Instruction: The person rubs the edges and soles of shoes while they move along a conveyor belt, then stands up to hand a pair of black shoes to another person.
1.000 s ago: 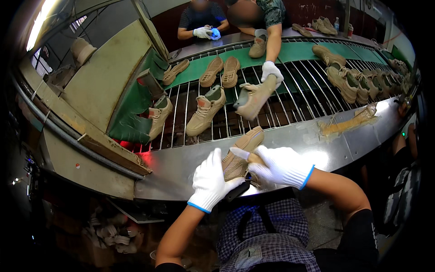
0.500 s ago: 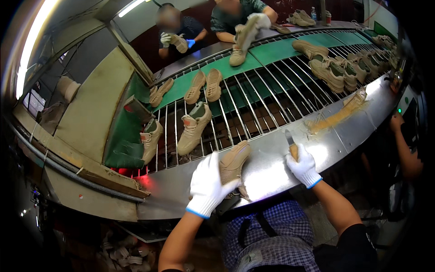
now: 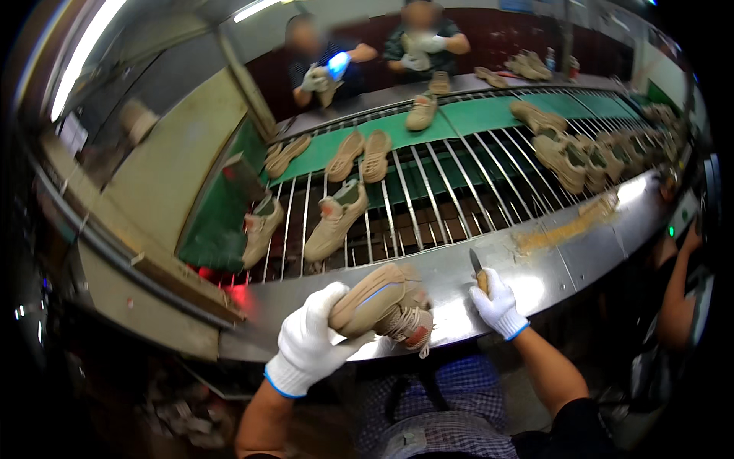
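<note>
A beige lace-up sneaker, tilted on its side, is gripped by my left hand in a white knit glove. The fingers wrap round one end of its sole, and its laces and an orange tab face toward me. To the right, my gloved right hand is closed round the wooden handle of a short knife, its blade pointing up and away. Both hands are over the metal ledge at the front of the conveyor.
Beyond the ledge runs a roller conveyor with a green belt. Beige sneakers and loose soles lie on it, with a row of sneakers at right. Yellowish residue coats the ledge. Two people work across the conveyor.
My left hand has moved left and turned the sneaker, so its side, laces and orange tab now show. The knife hand has shifted slightly left and down. Across the conveyor, a person's raised shoe has moved.
</note>
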### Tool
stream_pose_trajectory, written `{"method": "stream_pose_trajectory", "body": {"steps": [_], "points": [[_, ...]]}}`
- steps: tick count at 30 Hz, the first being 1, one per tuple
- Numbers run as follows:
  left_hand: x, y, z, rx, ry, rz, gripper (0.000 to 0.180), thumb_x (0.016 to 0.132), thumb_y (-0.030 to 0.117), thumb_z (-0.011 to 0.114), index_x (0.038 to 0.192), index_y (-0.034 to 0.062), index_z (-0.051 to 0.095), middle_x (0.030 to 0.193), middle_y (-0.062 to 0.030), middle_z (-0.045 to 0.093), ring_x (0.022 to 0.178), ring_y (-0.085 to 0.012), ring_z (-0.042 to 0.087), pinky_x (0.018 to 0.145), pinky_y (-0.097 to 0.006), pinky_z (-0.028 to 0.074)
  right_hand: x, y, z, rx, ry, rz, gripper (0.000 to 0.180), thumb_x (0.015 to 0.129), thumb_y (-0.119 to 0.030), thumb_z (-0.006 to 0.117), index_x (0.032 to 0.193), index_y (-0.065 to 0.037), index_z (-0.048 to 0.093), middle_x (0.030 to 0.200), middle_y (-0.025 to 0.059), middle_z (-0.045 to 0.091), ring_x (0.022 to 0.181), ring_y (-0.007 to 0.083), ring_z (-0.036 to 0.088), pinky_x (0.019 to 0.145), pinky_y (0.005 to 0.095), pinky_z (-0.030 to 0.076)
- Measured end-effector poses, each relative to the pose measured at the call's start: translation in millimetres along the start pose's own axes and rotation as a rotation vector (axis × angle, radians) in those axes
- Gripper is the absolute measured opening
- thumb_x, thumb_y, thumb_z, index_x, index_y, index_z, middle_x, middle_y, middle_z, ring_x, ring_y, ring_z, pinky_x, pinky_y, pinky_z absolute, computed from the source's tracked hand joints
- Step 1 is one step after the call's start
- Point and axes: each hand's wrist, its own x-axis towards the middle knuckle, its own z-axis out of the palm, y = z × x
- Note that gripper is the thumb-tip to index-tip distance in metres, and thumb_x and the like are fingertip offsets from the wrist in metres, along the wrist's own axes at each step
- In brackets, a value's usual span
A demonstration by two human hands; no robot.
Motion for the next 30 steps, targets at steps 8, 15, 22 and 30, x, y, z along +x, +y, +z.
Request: {"method": "stream_pose_trajectory", "body": {"steps": [8, 15, 22, 30], "points": [[-75.8, -42.4, 43.3, 0.112, -0.371, -0.564, 0.089, 0.08, 0.051, 0.087, 0.146, 0.0044, 0.05, 0.137, -0.0199, 0.061, 0.125, -0.04, 0.062, 0.107, -0.047, 0.052, -23.5, -64.3, 34.7, 0.457, -0.255, 0.401, 0.039, 0.101, -0.022, 0.066, 0.133, -0.006, 0.05, 0.081, 0.0029, 0.059, 0.058, 0.0091, 0.053, 0.051, 0.0274, 0.046], [-21.2, -48.1, 61.5, 0.054, -0.519, -0.349, 0.077, 0.086, 0.06, 0.076, 0.144, 0.0128, 0.056, 0.129, -0.0169, 0.066, 0.116, -0.0356, 0.068, 0.098, -0.048, 0.056, -9.0, -124.8, -12.2, -0.124, -0.622, -0.07, 0.049, 0.097, -0.038, 0.074, 0.127, 0.0, 0.066, 0.104, 0.0221, 0.073, 0.095, 0.0334, 0.073, 0.084, 0.0437, 0.058], [0.9, -29.9, 94.9, 0.198, -0.556, -0.191, 0.086, 0.08, 0.07, 0.078, 0.134, 0.0051, 0.059, 0.107, -0.0125, 0.072, 0.098, -0.0322, 0.07, 0.085, -0.046, 0.056, 5.5, -140.5, -24.1, -0.313, -0.585, 0.046, 0.045, 0.105, -0.037, 0.064, 0.13, 0.0, 0.066, 0.1, 0.0233, 0.074, 0.086, 0.0336, 0.074, 0.08, 0.0429, 0.059], [2.2, -44.0, 90.9, 0.089, -0.657, -0.052, 0.07, 0.081, 0.069, 0.076, 0.111, 0.0066, 0.066, 0.097, -0.0111, 0.071, 0.094, -0.0314, 0.069, 0.084, -0.044, 0.054, 28.6, -128.0, -14.1, -0.734, -0.725, -0.443, 0.036, 0.105, -0.042, 0.062, 0.109, -0.006, 0.059, 0.08, 0.0172, 0.071, 0.07, 0.0372, 0.072, 0.063, 0.0484, 0.056]]}}
